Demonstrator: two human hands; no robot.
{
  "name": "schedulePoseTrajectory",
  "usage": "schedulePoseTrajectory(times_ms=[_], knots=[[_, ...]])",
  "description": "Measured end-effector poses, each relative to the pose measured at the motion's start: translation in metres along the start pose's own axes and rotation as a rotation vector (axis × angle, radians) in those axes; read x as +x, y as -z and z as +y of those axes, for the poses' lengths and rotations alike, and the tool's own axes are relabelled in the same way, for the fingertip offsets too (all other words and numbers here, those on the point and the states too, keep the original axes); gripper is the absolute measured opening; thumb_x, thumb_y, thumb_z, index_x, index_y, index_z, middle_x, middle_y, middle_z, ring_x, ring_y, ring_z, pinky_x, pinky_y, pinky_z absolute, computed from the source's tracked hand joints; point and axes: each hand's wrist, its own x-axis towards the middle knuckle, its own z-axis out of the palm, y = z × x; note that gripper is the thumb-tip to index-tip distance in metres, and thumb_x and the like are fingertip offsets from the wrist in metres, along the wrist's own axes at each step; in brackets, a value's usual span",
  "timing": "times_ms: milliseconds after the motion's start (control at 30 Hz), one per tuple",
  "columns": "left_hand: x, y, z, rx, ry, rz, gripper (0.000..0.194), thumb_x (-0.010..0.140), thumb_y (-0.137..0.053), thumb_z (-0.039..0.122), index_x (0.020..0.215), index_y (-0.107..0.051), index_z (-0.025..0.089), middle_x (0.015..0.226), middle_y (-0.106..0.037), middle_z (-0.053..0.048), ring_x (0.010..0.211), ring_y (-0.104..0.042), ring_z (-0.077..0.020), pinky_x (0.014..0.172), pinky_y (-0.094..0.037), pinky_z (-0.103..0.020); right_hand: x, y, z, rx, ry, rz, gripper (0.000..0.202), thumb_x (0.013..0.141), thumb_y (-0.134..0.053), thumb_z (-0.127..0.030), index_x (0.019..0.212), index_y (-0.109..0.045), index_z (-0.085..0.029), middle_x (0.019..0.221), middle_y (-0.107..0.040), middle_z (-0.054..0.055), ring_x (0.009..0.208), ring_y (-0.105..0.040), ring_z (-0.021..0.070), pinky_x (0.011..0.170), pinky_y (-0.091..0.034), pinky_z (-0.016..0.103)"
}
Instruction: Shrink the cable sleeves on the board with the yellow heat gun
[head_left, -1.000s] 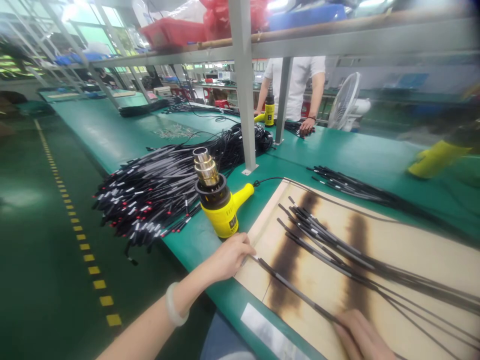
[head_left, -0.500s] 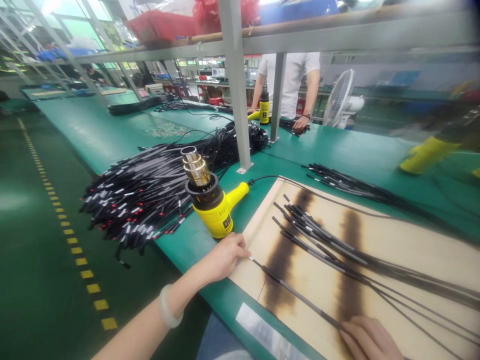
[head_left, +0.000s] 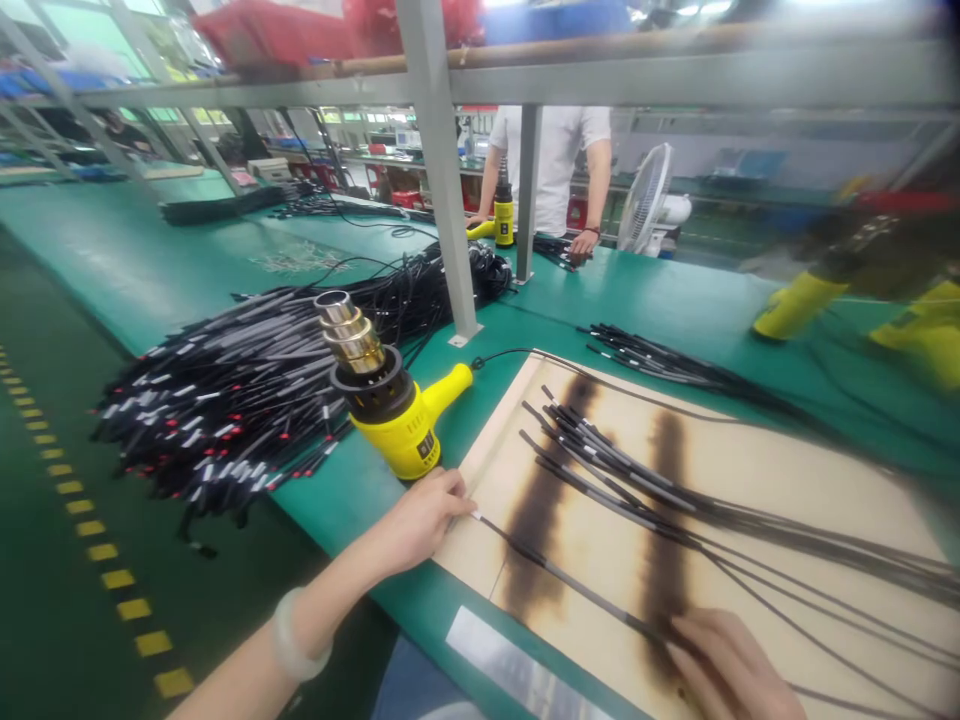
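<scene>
- Green counter [head_left: 660,300] fills much of a big room.
- Pale board [head_left: 772,470] with two dark stripes lies on it.
- Yellow heat gun [head_left: 397,430] stands nozzle-up beside the board.
- Left hand [head_left: 424,520]: fingers pinch the end of a dark cable [head_left: 585,588] over the board.
- Right hand [head_left: 731,665]: fingers touch it farther along; I can't tell if they grip.

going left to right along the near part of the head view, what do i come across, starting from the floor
Yellow dashed floor line → pale bracelet → left hand → stretch of cable between the hands → right hand.
</scene>
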Motion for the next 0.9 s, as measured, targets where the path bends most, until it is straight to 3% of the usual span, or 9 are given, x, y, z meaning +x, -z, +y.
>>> schedulePoseTrajectory(times_ms=[133, 267, 400, 533, 633, 733, 900], knots=[[0.0, 0.005, 0.006, 0.085, 0.067, 0.057, 0.039, 0.082, -0.032, 0.006, 0.101, -0.061, 0.026, 0.096, -0.05, -0.006, 0.089, -0.045, -0.0182, 0.074, -0.035, -0.031, 0.003, 0.005, 0.03, -0.261, -0.26, 0.114, 0.035, 0.086, -0.038, -0.043, 0.098, -0.053, -0.014, 0.096, -0.056, 0.01, 0.09, -0.053, 0.0207, 0.075, -0.048, 0.036], [0.006, 0.005, 0.023, 0.12, 0.071, 0.127, 0.039, 0.079, -0.032, 0.003, 0.101, -0.059, 0.022, 0.102, -0.051, -0.007, 0.094, -0.045, -0.0192, 0.076, -0.034, -0.033, 0.004, -0.003, 0.045, -0.237, -0.431, -0.067, 0.034, 0.081, -0.044, -0.05, 0.092, -0.055, -0.02, 0.087, -0.058, 0.005, 0.081, -0.056, 0.0205, 0.062, -0.045, 0.035], [0.03, -0.011, 0.049, 0.066, -0.083, 0.059, 0.029, 0.079, -0.038, 0.008, 0.096, -0.058, 0.02, 0.095, -0.055, -0.004, 0.09, -0.049, -0.0165, 0.079, -0.034, -0.032, 0.007, -0.009, 0.032, -0.055, -0.52, -0.141, 0.033, 0.081, -0.043, -0.052, 0.085, -0.054, -0.021, 0.082, -0.058, 0.003, 0.078, -0.056, 0.0185, 0.064, -0.043, 0.032], [0.072, -0.037, 0.071, 0.158, -0.254, 0.123, 0.036, 0.077, -0.042, 0.009, 0.112, -0.046, 0.017, 0.108, -0.051, -0.007, 0.088, -0.048, -0.017, 0.074, -0.037, -0.03, 0.008, -0.009, 0.024, 0.028, -0.539, -0.078, 0.033, 0.083, -0.04, -0.049, 0.082, -0.054, -0.018, 0.08, -0.057, 0.005, 0.077, -0.055, 0.0173, 0.065, -0.043, 0.03], [0.101, -0.046, 0.082, 0.298, -0.295, 0.138, 0.021, 0.082, -0.037, 0.01, 0.098, -0.049, 0.015, 0.098, -0.053, -0.008, 0.08, -0.048, -0.0173, 0.066, -0.037, -0.03, 0.006, -0.008, 0.028, 0.066, -0.492, -0.053, 0.033, 0.083, -0.043, -0.047, 0.079, -0.056, -0.018, 0.076, -0.058, 0.005, 0.072, -0.056, 0.0153, 0.058, -0.043, 0.025], [0.122, -0.039, 0.087, 0.381, -0.331, 0.17, 0.019, 0.087, -0.03, 0.011, 0.088, -0.049, 0.013, 0.092, -0.052, -0.009, 0.079, -0.048, -0.0173, 0.064, -0.037, -0.03, 0.004, -0.007, 0.033, 0.076, -0.439, -0.071, 0.028, 0.084, -0.044, -0.042, 0.076, -0.056, -0.018, 0.072, -0.057, 0.004, 0.066, -0.056, 0.012, 0.055, -0.043, 0.021], [0.141, -0.017, 0.089, 0.372, -0.294, 0.264, 0.018, 0.085, -0.032, 0.009, 0.095, -0.046, 0.014, 0.096, -0.05, -0.008, 0.08, -0.048, -0.0159, 0.065, -0.038, -0.028, 0.012, -0.014, 0.025, 0.074, -0.355, -0.062, 0.026, 0.085, -0.044, -0.039, 0.073, -0.052, -0.018, 0.068, -0.053, 0.002, 0.064, -0.054, 0.01, 0.054, -0.045, 0.02]])
